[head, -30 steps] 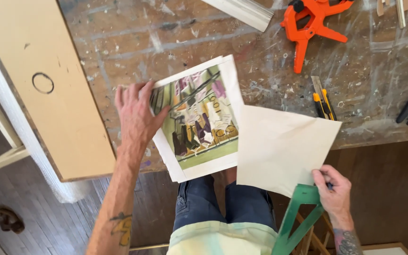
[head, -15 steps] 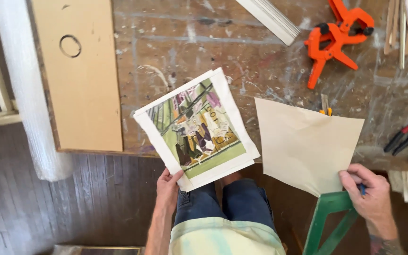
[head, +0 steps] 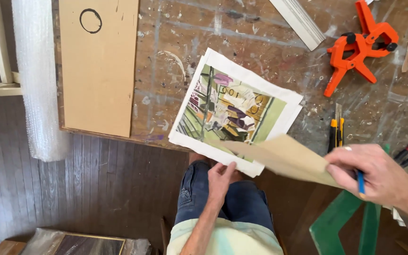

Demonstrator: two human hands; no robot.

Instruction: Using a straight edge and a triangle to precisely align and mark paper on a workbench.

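Paint-spattered, the wooden surface (head: 242, 28) now carries the painted print (head: 234, 109) overhanging its near edge, the left hand (head: 222, 178) having slid to pinch its lower border while the right hand (head: 376, 177), gripping a blue pencil (head: 360, 182), has swung the tan sheet (head: 286, 158) over its corner.

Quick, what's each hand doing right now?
Left hand: fingers on the near edge of the painted print.
Right hand: closed, holding a tan paper sheet and a blue pencil.

Matt white paper under the painted print (head: 234, 111), smooth tan card for the sheet (head: 286, 158), rough paint-spattered wood on the workbench (head: 242, 33), glossy orange plastic clamps (head: 360, 45), bubbly clear plastic wrap (head: 36, 80), matt brown fibreboard (head: 99, 66).
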